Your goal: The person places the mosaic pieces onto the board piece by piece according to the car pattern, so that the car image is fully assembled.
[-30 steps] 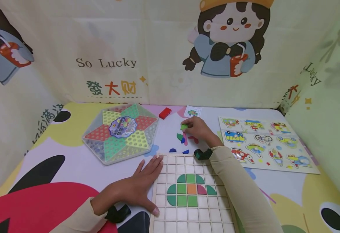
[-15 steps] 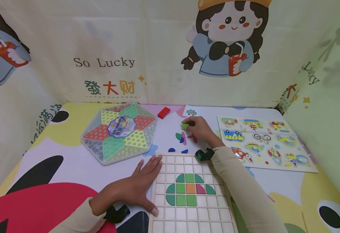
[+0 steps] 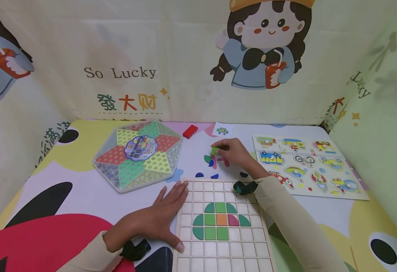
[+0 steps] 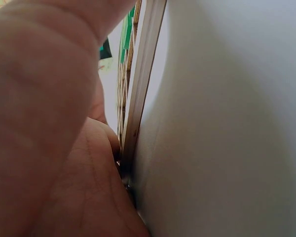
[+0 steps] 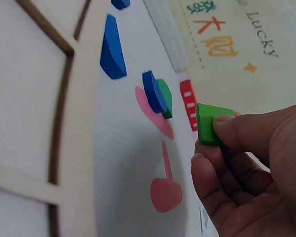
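Note:
In the head view my right hand (image 3: 236, 154) is above the far side of the table, just beyond the gridded wooden board (image 3: 215, 249). Thumb and fingers pinch a green square block (image 5: 205, 126), seen closely in the right wrist view. My left hand (image 3: 157, 223) lies along the board's left edge with straight fingers, its thumb touching the frame. Green squares (image 3: 210, 234), dark green rounded pieces (image 3: 198, 233), one orange square (image 3: 221, 219) and one pink rounded piece (image 3: 233, 220) sit in the board's cells.
Blue half-round pieces (image 3: 199, 175) and a green piece (image 3: 207, 159) lie beyond the board. A small pattern card (image 3: 222, 130) and a red block (image 3: 190, 131) are farther back. A hexagonal game box (image 3: 140, 181) stands left, a vehicle picture board (image 3: 304, 180) right.
My right hand has drawn slightly toward me and to the right with the green block, uncovering a blue piece near its wrist. My left hand stays at the board's edge.

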`<state>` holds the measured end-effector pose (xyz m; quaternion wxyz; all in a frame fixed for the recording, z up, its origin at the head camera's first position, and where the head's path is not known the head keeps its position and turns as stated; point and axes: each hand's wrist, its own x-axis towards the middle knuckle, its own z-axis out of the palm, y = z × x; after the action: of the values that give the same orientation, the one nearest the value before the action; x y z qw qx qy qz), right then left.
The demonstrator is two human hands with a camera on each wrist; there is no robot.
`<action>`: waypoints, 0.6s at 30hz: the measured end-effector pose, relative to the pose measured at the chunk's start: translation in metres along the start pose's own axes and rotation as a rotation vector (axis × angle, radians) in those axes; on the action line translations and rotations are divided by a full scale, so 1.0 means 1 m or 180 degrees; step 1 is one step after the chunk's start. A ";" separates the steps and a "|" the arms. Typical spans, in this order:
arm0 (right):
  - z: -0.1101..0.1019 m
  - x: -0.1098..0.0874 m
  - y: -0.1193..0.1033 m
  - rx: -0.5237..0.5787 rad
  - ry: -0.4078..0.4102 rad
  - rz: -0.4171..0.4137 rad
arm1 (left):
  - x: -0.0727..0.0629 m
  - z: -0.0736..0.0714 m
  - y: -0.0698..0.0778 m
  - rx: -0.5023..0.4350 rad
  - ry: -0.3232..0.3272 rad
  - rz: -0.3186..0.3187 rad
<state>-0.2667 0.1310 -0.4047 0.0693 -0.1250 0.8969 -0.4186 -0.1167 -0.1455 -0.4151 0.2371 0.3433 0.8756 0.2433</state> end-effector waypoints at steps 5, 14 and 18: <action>-0.001 -0.009 -0.003 0.0051 -0.0100 -0.0038 | 0.000 0.000 0.000 0.0014 0.0003 0.0013; -0.003 -0.023 -0.008 0.0058 -0.0301 -0.0173 | 0.000 0.000 0.000 0.0008 -0.0019 0.0002; -0.004 -0.028 -0.011 0.0022 -0.0387 -0.0239 | 0.001 0.000 -0.001 0.0017 -0.0016 -0.0003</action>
<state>-0.2387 0.1353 -0.3934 0.1084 -0.1836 0.8842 -0.4156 -0.1178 -0.1452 -0.4155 0.2385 0.3442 0.8758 0.2399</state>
